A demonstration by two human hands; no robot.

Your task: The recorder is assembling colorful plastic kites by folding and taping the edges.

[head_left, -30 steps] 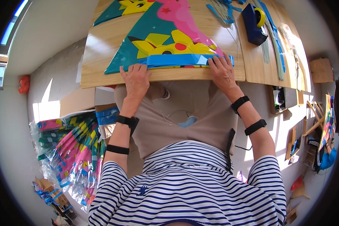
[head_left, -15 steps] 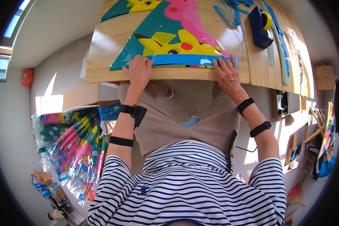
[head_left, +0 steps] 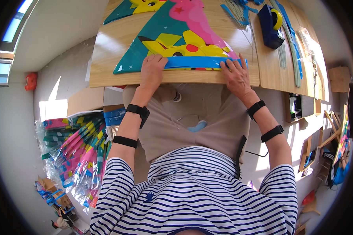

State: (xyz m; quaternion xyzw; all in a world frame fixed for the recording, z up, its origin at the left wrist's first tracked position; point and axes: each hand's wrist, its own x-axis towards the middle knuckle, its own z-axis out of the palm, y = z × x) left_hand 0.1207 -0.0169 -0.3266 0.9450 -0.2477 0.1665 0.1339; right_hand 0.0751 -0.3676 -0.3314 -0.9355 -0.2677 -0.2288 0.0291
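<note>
A triangular printed plastic sheet (head_left: 157,41), green and pink with a yellow cartoon figure, lies on the wooden table with its wide edge toward me. Along that edge runs a flat, shiny blue strip (head_left: 194,62). My left hand (head_left: 152,72) is closed, its bent fingers holding the strip's left part, whose end they hide. At the strip's right end, my right hand (head_left: 236,76) grips it with the fingertips against the sheet. Both wrists rest close to the table's front edge.
Another printed sheet (head_left: 135,8) lies at the far left of the table (head_left: 106,74). At the right stand a dark blue tape dispenser (head_left: 271,29) and bundles of thin rods (head_left: 289,51). Folded printed sheets (head_left: 76,152) in clear plastic are beside cardboard boxes (head_left: 86,102) at my left.
My left hand has shifted a little to the right along the blue strip, covering more of its left part. My right hand stays at the strip's right end.
</note>
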